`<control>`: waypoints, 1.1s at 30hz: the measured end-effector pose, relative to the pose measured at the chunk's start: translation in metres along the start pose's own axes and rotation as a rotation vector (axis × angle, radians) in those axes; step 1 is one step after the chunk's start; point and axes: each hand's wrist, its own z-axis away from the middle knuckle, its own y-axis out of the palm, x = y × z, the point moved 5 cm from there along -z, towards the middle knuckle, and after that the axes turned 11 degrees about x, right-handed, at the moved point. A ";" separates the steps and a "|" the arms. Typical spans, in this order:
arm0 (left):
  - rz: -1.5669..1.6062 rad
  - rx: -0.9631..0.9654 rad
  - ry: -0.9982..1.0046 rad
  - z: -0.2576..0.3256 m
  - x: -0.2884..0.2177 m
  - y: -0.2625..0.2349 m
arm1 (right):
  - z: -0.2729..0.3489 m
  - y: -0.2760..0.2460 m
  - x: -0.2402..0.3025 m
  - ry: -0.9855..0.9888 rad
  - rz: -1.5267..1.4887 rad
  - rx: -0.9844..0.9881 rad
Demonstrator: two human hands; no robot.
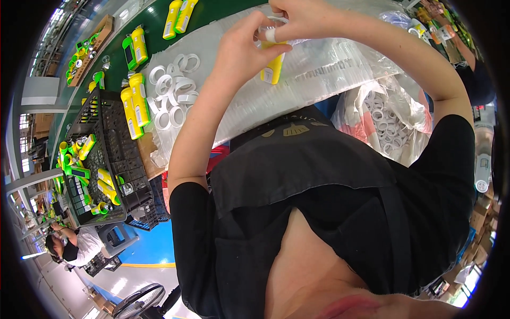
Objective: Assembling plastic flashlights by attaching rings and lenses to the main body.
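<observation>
Both my hands meet at the top middle, over the yellow torch-shaped light (272, 70), whose lower end points toward me. My left hand (241, 50) curls its fingers and thumb round the upper part of this light. From the other side my right hand (303, 20) bends its fingers onto the same end. A white band (270, 35) shows at the right fingertips; whether it is a ring or a finger wrap I cannot make out. The light's top is mostly hidden by my fingers. Left of my left forearm lies a loose pile of white plastic rings (172, 90).
Yellow lights (136, 101) lie beside the ring pile, with others farther back. A black crate (114, 154) at the left holds yellow and green lights. A plastic bag (366, 114) of white rings stands near my right arm. Other people work at far left and right.
</observation>
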 end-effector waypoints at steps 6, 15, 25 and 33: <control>0.067 -0.080 0.050 0.004 0.003 -0.001 | 0.007 -0.006 0.009 -0.437 0.090 -0.099; -0.130 -0.102 0.006 0.001 0.005 0.006 | -0.001 -0.013 -0.002 0.278 0.209 0.257; -0.061 -0.108 -0.022 0.002 0.008 0.005 | 0.002 -0.018 0.006 0.095 0.189 0.043; -0.019 -0.125 0.017 0.000 0.007 0.004 | -0.003 0.007 -0.009 -0.075 -0.022 -0.113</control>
